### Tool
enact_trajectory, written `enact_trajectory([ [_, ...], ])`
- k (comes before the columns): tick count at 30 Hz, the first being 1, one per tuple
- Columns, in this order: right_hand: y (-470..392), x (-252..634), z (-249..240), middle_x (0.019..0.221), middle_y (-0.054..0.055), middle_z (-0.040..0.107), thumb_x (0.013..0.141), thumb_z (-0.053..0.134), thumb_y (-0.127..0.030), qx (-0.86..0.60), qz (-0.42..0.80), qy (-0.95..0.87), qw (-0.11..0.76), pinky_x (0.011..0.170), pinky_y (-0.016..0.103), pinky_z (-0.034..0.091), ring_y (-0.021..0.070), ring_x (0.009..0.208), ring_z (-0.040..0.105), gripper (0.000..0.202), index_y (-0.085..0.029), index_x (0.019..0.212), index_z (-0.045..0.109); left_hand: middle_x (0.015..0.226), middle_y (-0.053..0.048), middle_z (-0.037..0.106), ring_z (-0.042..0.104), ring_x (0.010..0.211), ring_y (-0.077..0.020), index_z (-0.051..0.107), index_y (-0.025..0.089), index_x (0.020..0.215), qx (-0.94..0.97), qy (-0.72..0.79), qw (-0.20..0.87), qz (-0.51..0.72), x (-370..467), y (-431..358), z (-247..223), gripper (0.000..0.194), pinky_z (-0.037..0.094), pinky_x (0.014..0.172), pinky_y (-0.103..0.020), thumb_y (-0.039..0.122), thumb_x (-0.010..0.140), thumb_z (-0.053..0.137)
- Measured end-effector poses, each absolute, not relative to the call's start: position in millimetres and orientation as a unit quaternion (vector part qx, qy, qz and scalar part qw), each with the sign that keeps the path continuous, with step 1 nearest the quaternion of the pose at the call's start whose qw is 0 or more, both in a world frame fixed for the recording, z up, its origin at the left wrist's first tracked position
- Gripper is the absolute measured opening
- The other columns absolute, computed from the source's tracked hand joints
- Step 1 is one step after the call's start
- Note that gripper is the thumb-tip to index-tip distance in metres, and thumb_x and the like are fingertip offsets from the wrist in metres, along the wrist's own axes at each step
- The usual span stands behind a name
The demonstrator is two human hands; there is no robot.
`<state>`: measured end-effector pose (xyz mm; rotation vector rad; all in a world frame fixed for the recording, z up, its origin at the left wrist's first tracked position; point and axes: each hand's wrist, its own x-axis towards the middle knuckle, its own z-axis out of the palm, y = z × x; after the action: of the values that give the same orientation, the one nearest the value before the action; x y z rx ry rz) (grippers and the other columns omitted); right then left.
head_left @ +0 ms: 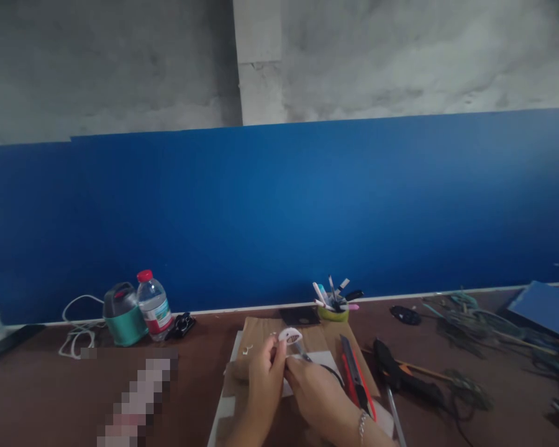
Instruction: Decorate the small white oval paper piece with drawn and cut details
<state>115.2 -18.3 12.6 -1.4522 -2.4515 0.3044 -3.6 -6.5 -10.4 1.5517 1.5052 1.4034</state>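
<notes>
Between the thumb and fingers of my left hand (266,369) is a small white paper cut-out (290,336) with a dark face-like drawing on it. My right hand (314,388), a bracelet at its wrist, is close beside it with fingers curled in; its fingertips are hidden, so I cannot tell what they hold. Just past the right hand shows part of what look like scissors (304,354), with a grey blade and a black handle. Under both hands lie brown cardboard (261,329) and a white sheet (325,358).
A red utility knife (355,375) lies right of my hands, near a black glue gun (403,375). Behind stands a green pen cup (334,313). A water bottle (156,307) and a teal container (127,320) are at left. Tangled wires (475,320) spread at right, before a blue partition (261,211).
</notes>
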Motion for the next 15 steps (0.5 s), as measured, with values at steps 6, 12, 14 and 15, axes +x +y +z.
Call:
enact_trajectory([
  [6,-17,117,19,0.086,0.010,0.071,0.090,0.030,-0.024,-0.508,0.137,-0.842,0.117,0.059,0.026,0.042,0.0224,0.073,0.068,0.033,-0.021,0.110,0.056,0.068,-0.003,0.067,0.059,0.064,-0.0175,0.065,0.018,0.082,0.575,0.564,0.262,0.531,-6,-5,-12,0.045,0.044,0.059,-0.024,0.056,0.081,0.042],
  [12,-12,136,15,0.091,0.013,0.068,0.083,0.038,-0.024,-0.495,0.234,-0.807,0.222,0.069,0.030,0.043,0.0235,0.079,0.065,0.051,-0.014,0.133,0.035,0.068,-0.005,0.067,0.060,0.062,-0.0200,0.064,0.017,0.082,0.523,0.608,0.229,0.551,-21,8,-14,0.047,0.044,0.057,-0.027,0.058,0.079,0.042],
  [14,-6,142,12,0.094,0.010,0.066,0.080,0.035,-0.016,-0.462,0.263,-0.802,0.272,0.070,0.028,0.043,0.0195,0.077,0.063,0.050,-0.016,0.130,0.037,0.064,-0.003,0.065,0.059,0.059,-0.0197,0.062,0.018,0.081,0.523,0.620,0.227,0.539,-25,11,-18,0.045,0.042,0.055,-0.027,0.057,0.082,0.039],
  [15,-3,143,12,0.094,0.008,0.065,0.079,0.033,-0.014,-0.453,0.266,-0.799,0.291,0.071,0.027,0.042,0.0181,0.078,0.062,0.046,-0.018,0.124,0.043,0.061,-0.002,0.063,0.059,0.057,-0.0191,0.061,0.019,0.080,0.529,0.625,0.229,0.527,-26,12,-19,0.043,0.041,0.055,-0.027,0.055,0.083,0.037],
])
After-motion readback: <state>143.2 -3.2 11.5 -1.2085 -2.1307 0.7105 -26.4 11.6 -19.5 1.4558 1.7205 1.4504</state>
